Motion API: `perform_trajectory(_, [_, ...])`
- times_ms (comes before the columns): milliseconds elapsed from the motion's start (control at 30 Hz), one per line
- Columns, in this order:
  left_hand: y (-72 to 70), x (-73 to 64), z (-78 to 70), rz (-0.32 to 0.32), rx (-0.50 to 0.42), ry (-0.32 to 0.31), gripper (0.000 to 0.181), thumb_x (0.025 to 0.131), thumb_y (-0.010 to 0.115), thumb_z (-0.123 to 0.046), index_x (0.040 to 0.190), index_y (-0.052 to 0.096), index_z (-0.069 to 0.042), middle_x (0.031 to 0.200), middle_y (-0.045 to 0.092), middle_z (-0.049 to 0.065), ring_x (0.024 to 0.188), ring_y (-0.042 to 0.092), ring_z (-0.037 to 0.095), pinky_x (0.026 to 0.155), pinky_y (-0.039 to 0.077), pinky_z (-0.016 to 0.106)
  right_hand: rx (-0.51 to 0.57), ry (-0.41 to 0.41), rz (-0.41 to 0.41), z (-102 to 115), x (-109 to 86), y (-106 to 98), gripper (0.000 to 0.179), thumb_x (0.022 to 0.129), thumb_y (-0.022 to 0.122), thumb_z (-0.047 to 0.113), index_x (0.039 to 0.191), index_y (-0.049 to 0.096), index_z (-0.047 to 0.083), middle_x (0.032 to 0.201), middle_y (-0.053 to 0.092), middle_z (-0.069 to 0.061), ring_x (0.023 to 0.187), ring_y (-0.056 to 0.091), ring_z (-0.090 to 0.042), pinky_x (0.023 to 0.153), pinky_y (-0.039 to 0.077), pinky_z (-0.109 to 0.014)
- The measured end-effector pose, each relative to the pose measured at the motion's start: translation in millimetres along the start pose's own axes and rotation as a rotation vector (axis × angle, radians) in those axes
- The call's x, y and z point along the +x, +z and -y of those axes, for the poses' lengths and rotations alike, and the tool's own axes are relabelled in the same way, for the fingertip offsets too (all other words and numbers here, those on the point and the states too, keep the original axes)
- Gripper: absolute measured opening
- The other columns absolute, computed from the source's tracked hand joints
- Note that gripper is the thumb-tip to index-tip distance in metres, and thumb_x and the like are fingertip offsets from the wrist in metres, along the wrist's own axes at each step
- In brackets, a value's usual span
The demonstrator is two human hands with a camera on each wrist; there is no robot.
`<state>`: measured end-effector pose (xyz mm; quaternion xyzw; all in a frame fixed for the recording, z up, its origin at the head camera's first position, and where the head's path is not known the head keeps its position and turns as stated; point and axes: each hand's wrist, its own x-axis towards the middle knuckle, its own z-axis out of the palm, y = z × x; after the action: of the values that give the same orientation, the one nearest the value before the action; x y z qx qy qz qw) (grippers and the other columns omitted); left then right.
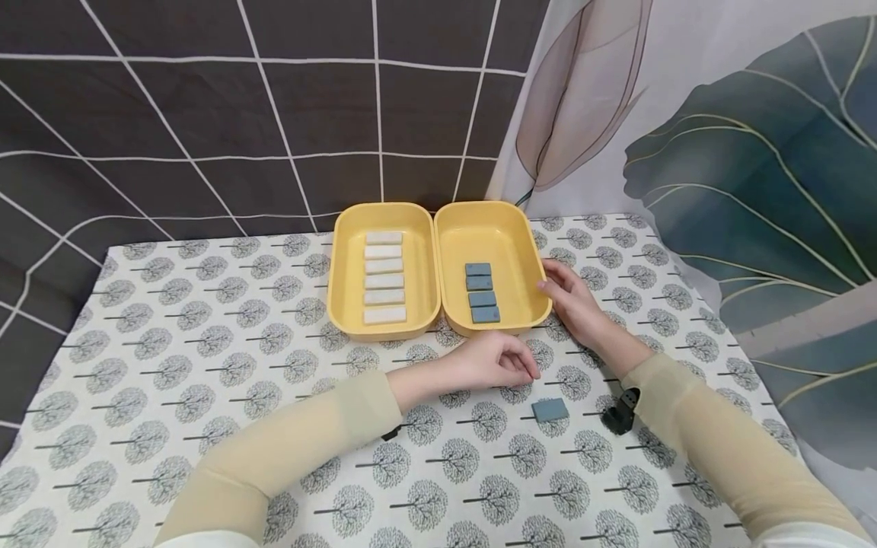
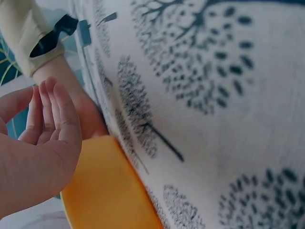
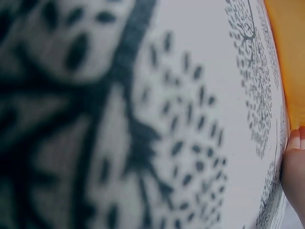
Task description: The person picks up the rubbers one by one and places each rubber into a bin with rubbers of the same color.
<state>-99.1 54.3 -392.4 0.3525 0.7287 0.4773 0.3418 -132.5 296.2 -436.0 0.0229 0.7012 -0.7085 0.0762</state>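
Note:
My left hand [image 1: 495,361] hovers in front of the right yellow tray [image 1: 541,266], fingers loosely bent and nothing in them. A blue-grey rectangular tile [image 1: 550,410] lies on the cloth just beyond its fingertips, toward me. At the right tray's outer side, my right hand [image 1: 574,303] holds the wall, thumb at the rim. Several matching blue-grey tiles [image 1: 483,297] form a column inside that tray. In the left wrist view the left hand [image 2: 43,143] has its palm facing up beside the yellow wall. Only fingertips [image 3: 296,139] of the right hand show against yellow in the right wrist view.
A second yellow tray [image 1: 342,266] stands against the first on its left, with several white tiles [image 1: 384,281] in a column. Both sit on a tree-print tablecloth [image 1: 205,365]. A dark gridded curtain [image 1: 205,114] hangs behind, and a leaf-print curtain [image 1: 760,190] at the right.

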Motion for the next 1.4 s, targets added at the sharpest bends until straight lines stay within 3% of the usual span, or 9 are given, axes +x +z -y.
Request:
perform_trajectory(333, [15.8,5.9,6.2,0.041,0.108,-0.036,0.009,0.095,0.076,-0.005,0.102,0.079,-0.009,0.099,0.079,0.005,0.077,0.064,-0.004,0.077,0.056,0.009,0.013,0.003,-0.006,-1.1,0.2,-0.2,0.055,0.105,0.049,0.001,0.157,0.034,-0.003,0.134,0.055,0.009,0.119,0.059,-0.005,0.104,0.055,-0.013])
perform_trajectory(600, [23.8,12.9,6.9,0.074,0.147,-0.054,0.009,0.094,0.075,-0.003,0.1,0.079,-0.008,0.098,0.08,0.006,0.077,0.063,-0.003,0.078,0.053,0.008,0.009,-0.001,0.004,-1.2,-0.1,-0.7,0.057,0.104,0.049,0.001,0.158,0.032,-0.005,0.135,0.055,0.008,0.12,0.059,-0.005,0.105,0.055,-0.014])
perform_trajectory(900, [32.7,18.3,6.4,0.064,0.279,-0.075,0.011,0.094,0.076,-0.006,0.1,0.079,-0.013,0.091,0.077,-0.007,0.078,0.062,-0.005,0.076,0.052,0.005,0.021,-0.008,0.006,-1.7,-0.3,-0.9,0.055,0.105,0.049,0.001,0.157,0.034,-0.004,0.135,0.056,0.008,0.121,0.059,-0.005,0.105,0.054,-0.014])
perform_trajectory(1400, [45.0,17.4,6.7,0.047,0.438,-0.004,0.017,0.09,0.084,-0.016,0.105,0.078,-0.015,0.093,0.074,-0.009,0.08,0.06,-0.006,0.075,0.048,0.004,-0.012,0.005,-0.001,0.2,-2.2,0.4,0.058,0.106,0.049,0.003,0.16,0.028,-0.007,0.139,0.053,0.008,0.122,0.058,-0.002,0.106,0.053,-0.013])
